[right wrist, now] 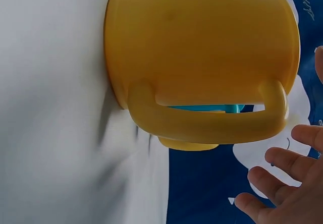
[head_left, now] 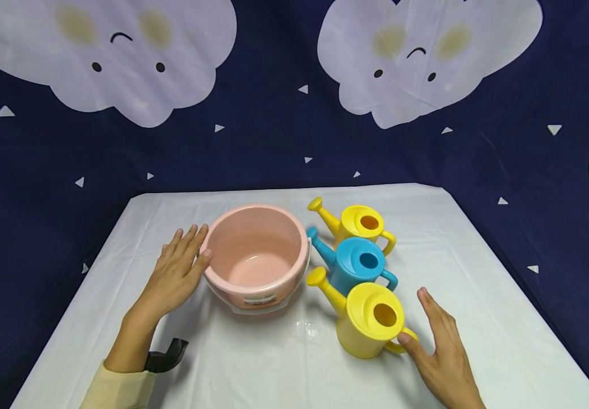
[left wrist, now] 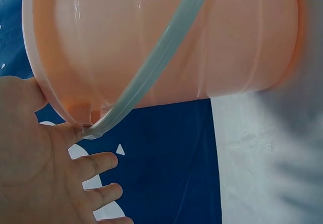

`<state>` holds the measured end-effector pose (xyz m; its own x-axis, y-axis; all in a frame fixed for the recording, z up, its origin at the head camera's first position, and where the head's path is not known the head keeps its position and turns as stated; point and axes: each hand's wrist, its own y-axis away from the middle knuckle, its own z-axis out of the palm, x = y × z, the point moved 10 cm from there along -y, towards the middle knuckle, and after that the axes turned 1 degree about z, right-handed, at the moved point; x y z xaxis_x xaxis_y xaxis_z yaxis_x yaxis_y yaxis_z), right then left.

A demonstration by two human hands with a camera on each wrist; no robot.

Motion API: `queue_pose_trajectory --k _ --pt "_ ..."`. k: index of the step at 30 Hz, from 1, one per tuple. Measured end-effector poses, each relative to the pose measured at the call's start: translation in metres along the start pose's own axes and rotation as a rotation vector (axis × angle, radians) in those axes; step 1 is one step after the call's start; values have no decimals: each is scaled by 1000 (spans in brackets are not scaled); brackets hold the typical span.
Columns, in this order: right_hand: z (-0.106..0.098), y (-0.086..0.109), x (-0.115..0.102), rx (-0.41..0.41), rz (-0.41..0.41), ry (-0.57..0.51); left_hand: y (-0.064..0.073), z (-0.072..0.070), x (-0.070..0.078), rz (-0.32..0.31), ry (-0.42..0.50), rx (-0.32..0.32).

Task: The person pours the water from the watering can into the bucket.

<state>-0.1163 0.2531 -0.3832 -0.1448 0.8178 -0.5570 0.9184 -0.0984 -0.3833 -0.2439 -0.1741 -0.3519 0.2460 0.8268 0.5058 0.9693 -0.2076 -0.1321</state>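
A pink bucket (head_left: 256, 289) with a pale handle (left wrist: 151, 70) stands on the white-covered table. My left hand (head_left: 178, 272) touches the left side of its rim, fingers straight and spread in the left wrist view. To the bucket's right, three toy watering cans stand in a row, spouts toward it: a yellow one (head_left: 348, 224) at the back, a blue one (head_left: 351, 264) in the middle and a yellow one (head_left: 361, 324) in front. Beside the front can's handle (right wrist: 212, 125) is my right hand (head_left: 445, 355), fingers extended and nothing held; the thumb overlaps that handle in the head view.
A white cloth covers the table (head_left: 253, 363). Behind it hangs a dark blue backdrop (head_left: 264, 153) with white clouds and small triangles. A black strap piece (head_left: 166, 357) sticks out at the left wrist.
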Motion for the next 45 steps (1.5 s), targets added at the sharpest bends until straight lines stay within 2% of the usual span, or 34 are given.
queue_pose_trajectory --k 15,22,27,35,41,45 --pt "7 11 8 -14 137 -53 -3 1 3 12 -25 -4" --pt "11 13 9 -8 159 -60 -2 1 3 10 -25 2" --pt "14 16 11 -20 206 -64 -2 2 3 7 -20 0" --pt "16 18 9 0 209 -38 -2 3 3 3 -18 -8" --pt "19 19 9 0 216 -73 -2 2 2 1 -23 -6" --pt "23 20 13 -17 257 -97 -1 2 2 -5 -22 -5"
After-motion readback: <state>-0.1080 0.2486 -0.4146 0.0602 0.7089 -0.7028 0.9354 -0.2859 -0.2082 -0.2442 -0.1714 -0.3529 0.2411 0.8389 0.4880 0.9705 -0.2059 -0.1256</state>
